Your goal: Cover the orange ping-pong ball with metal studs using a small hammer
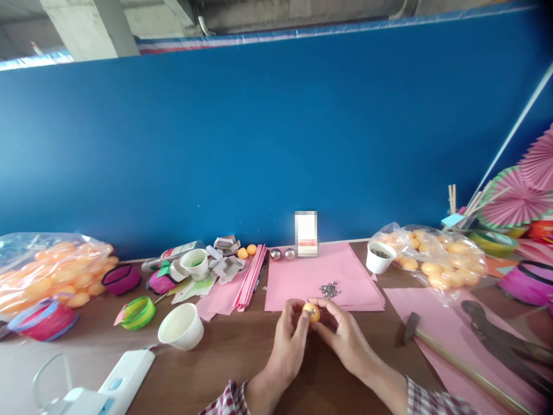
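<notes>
My left hand (290, 332) and my right hand (341, 328) both hold a small orange ping-pong ball (310, 310) between their fingertips, low over the brown table. A tiny shiny spot shows on the ball's face; I cannot make out whether it is a metal piece or a mark. Just beyond my fingers, a heap of small shiny metal pieces (330, 290) lies on stacked pink paper (302, 282). Two larger silver balls (283, 254) rest near the back left of that stack. A white cup (381, 257) with small dark pieces inside stands to its right.
Clear bags of orange balls lie at the left (56, 271) and right (453, 259). An empty white bowl (181, 327) and a white power strip (125, 380) sit left of my hands. A hammer (453, 360) and dark-handled tool (501, 334) lie right. A blue panel (259, 144) stands behind.
</notes>
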{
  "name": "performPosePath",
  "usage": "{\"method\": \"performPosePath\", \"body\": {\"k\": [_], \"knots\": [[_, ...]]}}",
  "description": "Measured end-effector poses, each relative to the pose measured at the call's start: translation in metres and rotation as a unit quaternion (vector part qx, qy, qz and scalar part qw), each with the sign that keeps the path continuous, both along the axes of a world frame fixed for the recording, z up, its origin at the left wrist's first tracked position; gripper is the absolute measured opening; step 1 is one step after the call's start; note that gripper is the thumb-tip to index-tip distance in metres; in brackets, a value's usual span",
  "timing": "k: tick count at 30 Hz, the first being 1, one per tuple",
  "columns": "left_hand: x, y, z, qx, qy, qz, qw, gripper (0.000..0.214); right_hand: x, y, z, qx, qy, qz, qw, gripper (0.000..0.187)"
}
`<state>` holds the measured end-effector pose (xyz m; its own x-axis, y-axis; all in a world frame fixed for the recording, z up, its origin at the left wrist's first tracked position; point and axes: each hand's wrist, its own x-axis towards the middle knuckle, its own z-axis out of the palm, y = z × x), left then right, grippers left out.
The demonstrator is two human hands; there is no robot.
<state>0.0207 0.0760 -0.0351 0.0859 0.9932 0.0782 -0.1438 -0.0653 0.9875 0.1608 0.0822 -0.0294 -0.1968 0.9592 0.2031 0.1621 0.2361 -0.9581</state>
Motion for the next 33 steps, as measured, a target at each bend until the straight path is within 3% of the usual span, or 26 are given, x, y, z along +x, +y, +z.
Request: {"method": "performPosePath", "body": {"k": [7,19,24,30,33], "knots": [[0.001,0.001,0.002,0.002,0.007,0.012,1.000,0.022,-0.001,-0.002,0.005,0.061,-0.052,-0.006,0.997,0.030],[0.001,0.000,0.009,0.011,-0.018,-0.006,1.000,0.023,-0.002,-0.004,0.003,0.091,-0.049,-0.009,0.995,0.029],[0.001,0.000,0.009,-0.008,-0.007,0.019,1.000,0.027,0.012,0.004,0.005,0.135,-0.130,-0.003,0.982,0.043],[0.001,0.000,0.008,-0.020,0.018,0.047,0.998,0.028,0.049,0.037,-0.005,0.161,-0.243,-0.190,0.938,0.024],[0.001,0.000,0.008,-0.007,0.028,0.043,0.999,0.027,0.062,0.048,-0.011,0.166,-0.338,-0.205,0.904,0.022]]}}
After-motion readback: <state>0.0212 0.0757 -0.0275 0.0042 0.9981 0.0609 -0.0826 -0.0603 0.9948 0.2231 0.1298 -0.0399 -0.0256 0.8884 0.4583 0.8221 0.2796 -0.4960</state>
